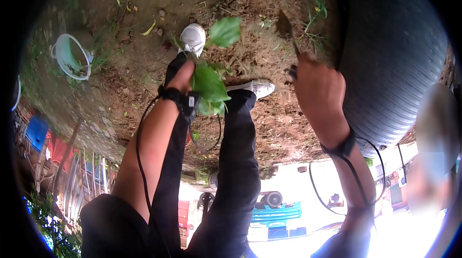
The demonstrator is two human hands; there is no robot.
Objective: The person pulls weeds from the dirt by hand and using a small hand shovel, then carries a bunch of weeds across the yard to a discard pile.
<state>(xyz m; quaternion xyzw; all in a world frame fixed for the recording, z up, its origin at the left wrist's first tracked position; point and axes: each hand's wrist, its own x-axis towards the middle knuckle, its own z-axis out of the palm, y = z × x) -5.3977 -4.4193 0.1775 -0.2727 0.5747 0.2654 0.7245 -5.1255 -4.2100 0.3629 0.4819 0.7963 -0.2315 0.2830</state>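
Note:
My left hand (184,74) holds a leafy green plant (211,83) by its stem, above my white shoes. Its broad leaves spread to the right of the fingers, and the lower end of the stem is hard to make out. My right hand (319,83) is closed around the handle of a small hand trowel (285,25). The trowel's dark blade, blurred, points away from me over loose brown soil (249,47). Both wrists wear black straps with cables.
A large black ribbed cylinder (393,59) stands close by my right hand. A pale plastic bucket (88,67) lies at the left among grass. Grass blades (314,2) and fallen leaves dot the soil. Another person (435,131) appears at the right rim.

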